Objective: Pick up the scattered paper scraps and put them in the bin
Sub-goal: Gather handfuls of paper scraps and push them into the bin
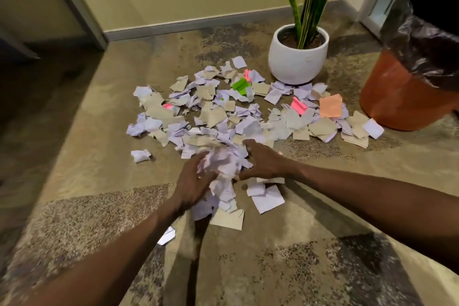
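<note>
Your left hand (191,181) and right hand (263,161) cup a loose wad of paper scraps (221,169), well left of the bin (407,97). Light, floppy, sheds easily; squeeze from both sides.

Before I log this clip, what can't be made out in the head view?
- Inside of the bin: dark behind the black liner, and the right edge cuts it off, so its contents are unknown.
- Scraps under the left hand and right hand: the hands hide them, and the gathered bunch is motion-blurred.
- Plant: leaf tips cut off at the top edge.
</note>
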